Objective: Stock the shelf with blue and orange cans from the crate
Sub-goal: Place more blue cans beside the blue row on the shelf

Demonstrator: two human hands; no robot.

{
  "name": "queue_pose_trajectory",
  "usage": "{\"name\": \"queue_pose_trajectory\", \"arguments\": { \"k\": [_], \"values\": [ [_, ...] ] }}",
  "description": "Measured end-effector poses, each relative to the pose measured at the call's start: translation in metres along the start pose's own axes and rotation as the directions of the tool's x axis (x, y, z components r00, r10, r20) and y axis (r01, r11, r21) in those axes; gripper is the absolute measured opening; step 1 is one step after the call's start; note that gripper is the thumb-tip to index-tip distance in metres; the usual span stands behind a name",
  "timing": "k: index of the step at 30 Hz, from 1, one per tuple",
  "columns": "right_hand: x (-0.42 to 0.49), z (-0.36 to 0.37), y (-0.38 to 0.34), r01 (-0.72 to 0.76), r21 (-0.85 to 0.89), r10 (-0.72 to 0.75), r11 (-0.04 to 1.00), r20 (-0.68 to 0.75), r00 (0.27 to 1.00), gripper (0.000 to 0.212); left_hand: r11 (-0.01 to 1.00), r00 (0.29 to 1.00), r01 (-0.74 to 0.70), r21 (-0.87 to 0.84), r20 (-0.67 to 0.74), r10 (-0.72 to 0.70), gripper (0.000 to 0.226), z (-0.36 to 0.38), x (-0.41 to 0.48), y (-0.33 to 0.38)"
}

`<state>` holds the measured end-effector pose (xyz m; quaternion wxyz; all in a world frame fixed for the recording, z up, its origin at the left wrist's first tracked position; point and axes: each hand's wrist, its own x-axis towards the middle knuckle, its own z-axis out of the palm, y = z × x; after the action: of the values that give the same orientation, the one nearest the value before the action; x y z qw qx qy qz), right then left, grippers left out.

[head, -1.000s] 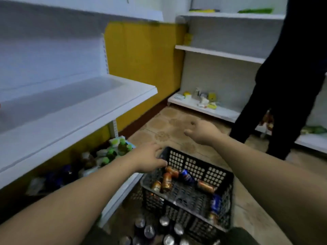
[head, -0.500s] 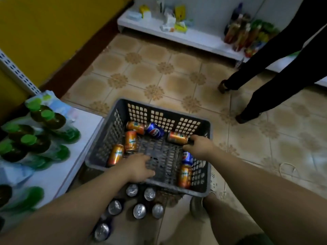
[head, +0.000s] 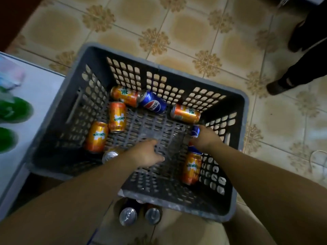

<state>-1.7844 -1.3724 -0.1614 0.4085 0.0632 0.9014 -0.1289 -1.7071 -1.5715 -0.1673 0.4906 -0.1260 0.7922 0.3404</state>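
Grey plastic crate (head: 246,117) with lattice walls and floor; both forearms cross and hide part of its near rim.

- Right hand (head: 206,138) is low on the crate's right side, fingers curled round a blue can (head: 195,131). Only the can's two ends show past the hand, and its label cannot be read.
- Left hand (head: 146,152) is over the middle of the crate floor, fingers loosely extended and holding nothing. Whether the fingertips touch the lattice cannot be told.
- Half-hidden can (head: 110,155) lies beside the left wrist, with a silver top and a sliver of orange showing.

Labels:
- "MIRINDA" reads on three orange cans lying flat.
- First Mirinda can (head: 96,137) and second Mirinda can (head: 117,117) lie side by side at the left.
- Third Mirinda can (head: 192,167) lies along the right wall, just nearer than the gripped can.
- Far-left orange can (head: 124,95) and far-right orange can (head: 185,114) carry Chinese characters.
- Pepsi can (head: 153,104), blue with the globe logo and Chinese script, lies end to end against the far-left orange can.

Surroundings:
- The tile floor (head: 185,29) is beige with brown floral motifs.
- Two upright cans (head: 128,216) stand below the near rim, tops only.
- A low white shelf (head: 35,96) sits just beside the crate's left side, holding green blurs (head: 14,110) too smeared to identify.
- Another person's dark legs and shoes (head: 277,87) are cut off at upper right.
- A white cord (head: 318,156) shows at the right edge.
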Motion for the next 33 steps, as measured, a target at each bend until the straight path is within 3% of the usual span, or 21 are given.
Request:
{"name": "queue_pose_trajectory", "arguments": {
  "k": [3,6,11,15,19,25,28,33],
  "values": [
    [0.030,0.013,0.011,-0.070,0.001,0.070,0.998,0.000,0.998,0.080,0.999,0.999,0.023,-0.039,0.037,-0.022,0.081,0.010,0.029,0.001],
    [0.053,0.028,0.013,-0.176,0.146,0.183,0.974,-0.038,0.982,0.101,0.999,0.999,0.027,-0.031,0.043,-0.025,0.080,0.018,0.051,0.000],
    [0.070,0.056,0.012,-0.232,0.200,0.260,0.952,-0.127,0.957,0.096,0.989,0.996,0.053,-0.141,0.080,-0.042,0.079,0.024,0.076,-0.007],
    [0.066,0.068,0.018,-0.121,0.287,0.150,0.950,-0.082,0.985,0.092,0.966,0.993,0.076,-0.246,0.106,-0.051,0.084,0.027,0.081,-0.014],
    [0.042,0.052,0.002,-0.021,0.513,0.005,0.858,0.033,0.999,0.090,0.957,0.999,-0.007,-0.291,-0.041,-0.005,0.096,0.023,0.066,-0.014],
    [-0.037,-0.005,-0.048,0.076,0.549,-0.270,0.832,0.281,0.921,0.083,0.963,0.940,-0.252,-0.099,-0.261,0.219,0.111,-0.015,-0.017,-0.002],
    [-0.087,-0.038,-0.069,0.184,0.528,-0.368,0.829,0.267,0.891,0.080,0.937,0.890,-0.348,-0.034,-0.327,0.319,0.110,-0.035,-0.077,0.002],
    [-0.180,-0.085,-0.109,0.313,0.601,-0.488,0.735,0.150,0.860,0.046,0.877,0.772,-0.479,-0.045,-0.497,0.396,0.088,-0.056,-0.180,0.005]
  ]
}}
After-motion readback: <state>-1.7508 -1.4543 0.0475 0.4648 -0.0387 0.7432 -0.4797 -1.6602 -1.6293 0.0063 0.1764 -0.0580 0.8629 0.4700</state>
